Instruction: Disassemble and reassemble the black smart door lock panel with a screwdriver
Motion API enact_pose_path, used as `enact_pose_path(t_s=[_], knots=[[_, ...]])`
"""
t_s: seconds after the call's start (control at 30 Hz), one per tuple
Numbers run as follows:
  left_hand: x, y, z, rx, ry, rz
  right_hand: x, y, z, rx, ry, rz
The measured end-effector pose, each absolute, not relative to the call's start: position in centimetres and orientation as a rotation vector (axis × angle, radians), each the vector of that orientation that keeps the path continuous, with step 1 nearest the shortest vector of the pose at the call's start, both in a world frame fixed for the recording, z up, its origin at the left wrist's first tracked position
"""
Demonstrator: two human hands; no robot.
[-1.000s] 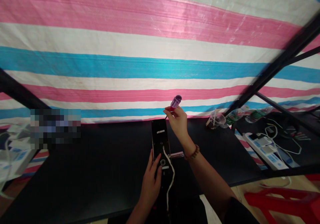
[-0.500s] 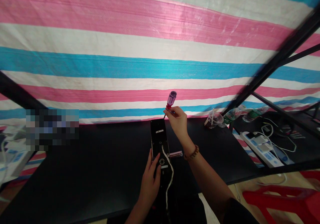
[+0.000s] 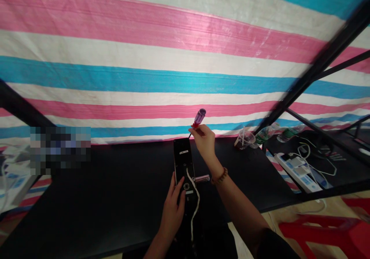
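Screwdriver (image 3: 199,116): at the far right corner of the plate (image 3: 180,160), leaning, purple handle uppermost. Hard to make out at the tip, dark on dark; impossible to tell contact with the plate from a narrow gap. Near end of the plate swallowed by shadow and dark clothing; likewise the lower end of the pale cable (image 3: 195,209) lying across it. Blotted out by coarse pixels at far left: a patch beyond recognition. Cut off at the right edge: the red stool (image 3: 323,232). Pinched around the screwdriver below its handle: the right hand (image 3: 204,137), thumb and fingertips together, other fingers curled, partly hidden. Loosely open on the plate: the left hand (image 3: 174,207), fingers parted, one along the side, others on the face.
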State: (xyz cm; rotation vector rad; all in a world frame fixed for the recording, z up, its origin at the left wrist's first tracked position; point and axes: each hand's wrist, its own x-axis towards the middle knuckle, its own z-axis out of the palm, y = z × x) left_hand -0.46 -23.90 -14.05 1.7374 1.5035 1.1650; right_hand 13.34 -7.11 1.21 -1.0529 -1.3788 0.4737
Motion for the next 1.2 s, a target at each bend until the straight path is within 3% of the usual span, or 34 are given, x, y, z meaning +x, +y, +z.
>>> enact_pose_path(t_s=[0.73,0.93,1.2], knots=[[-1.8,-23.8,-13.2,1.783,1.473,1.203,14.5,-7.6,0.3,-0.989,-1.386,0.641],[-4.1,-21.8,-10.3,1.649,1.514,1.305,15.7,-10.2,2.1,-0.888,-1.181,0.713],[-3.3,-20.6,-4.5,1.152,1.354,1.306,15.6,-16.5,1.7,-0.795,-0.876,1.162]])
